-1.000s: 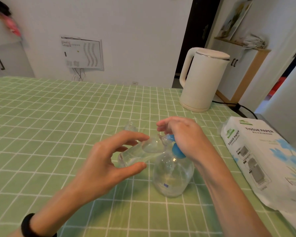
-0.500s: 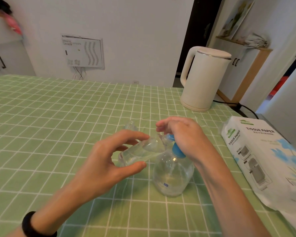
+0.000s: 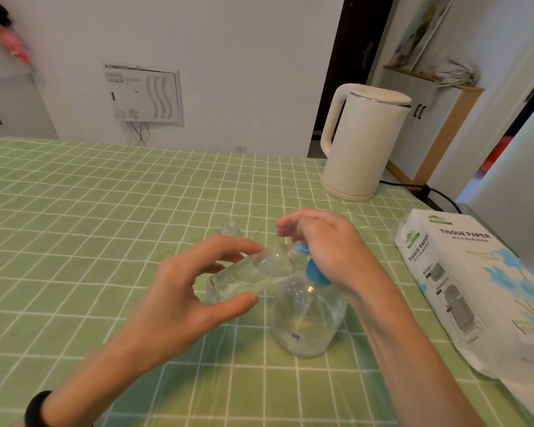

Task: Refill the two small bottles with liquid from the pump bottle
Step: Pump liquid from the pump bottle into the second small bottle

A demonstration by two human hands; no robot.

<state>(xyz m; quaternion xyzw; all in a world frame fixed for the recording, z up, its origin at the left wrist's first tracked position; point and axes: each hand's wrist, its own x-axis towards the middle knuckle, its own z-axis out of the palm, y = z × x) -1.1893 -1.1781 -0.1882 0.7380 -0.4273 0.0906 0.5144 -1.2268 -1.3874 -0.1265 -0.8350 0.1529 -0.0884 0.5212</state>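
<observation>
A clear round pump bottle (image 3: 305,322) with a blue pump head (image 3: 316,272) stands on the green checked tablecloth. My right hand (image 3: 324,241) rests on top of the pump head, fingers curled over it. My left hand (image 3: 182,294) holds a small clear bottle (image 3: 244,278) tilted on its side, its mouth up against the blue spout. Between thumb and fingers the bottle shows some clear liquid. A second small clear bottle (image 3: 230,228) stands upright just behind, partly hidden by my left fingers.
A cream electric kettle (image 3: 361,143) stands at the back right with its cord trailing off the table. A white pack of tissue paper (image 3: 475,288) lies along the right edge. The tablecloth (image 3: 74,226) spreads out to the left.
</observation>
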